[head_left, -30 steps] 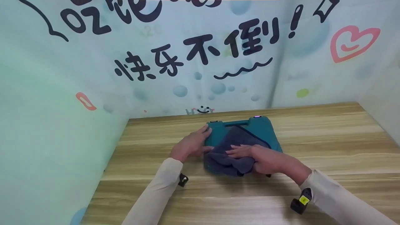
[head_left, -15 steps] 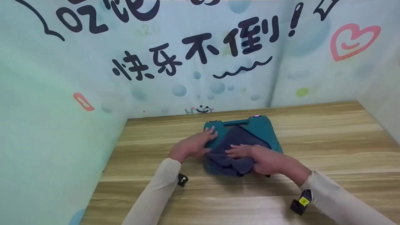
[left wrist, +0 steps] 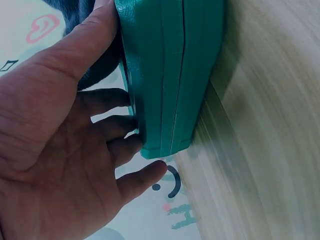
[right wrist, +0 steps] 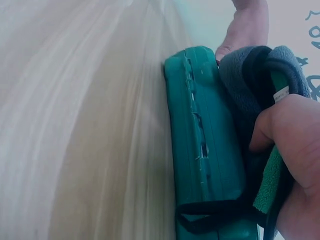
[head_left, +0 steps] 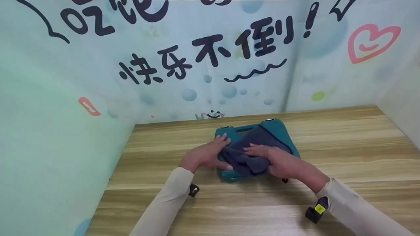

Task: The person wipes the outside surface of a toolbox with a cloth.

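Observation:
A teal plastic carrying case (head_left: 283,132) lies flat on the wooden table, its handle and two latches toward the wall. Bunched over its top is a dark grey-blue cloth (head_left: 259,137) with a black edge; the right wrist view shows a green underside and a black loop (right wrist: 200,214) hanging over the case's side. My right hand (head_left: 286,163) holds the cloth against the lid, thumb tucked into its folds and fingers extended over it. My left hand (head_left: 209,154) rests at the case's left side, fingers spread on the lid, thumb near the front left corner.
The wooden table (head_left: 157,200) reaches to a printed wall hanging (head_left: 164,98) behind the case. Pale panels stand at left and right. Each wrist carries a small black camera, such as the right wrist camera (head_left: 315,211).
The cloth and right hand have shifted a little away and to the right over the lid, baring the front left corner. My left hand has slid farther onto the case, which has turned slightly.

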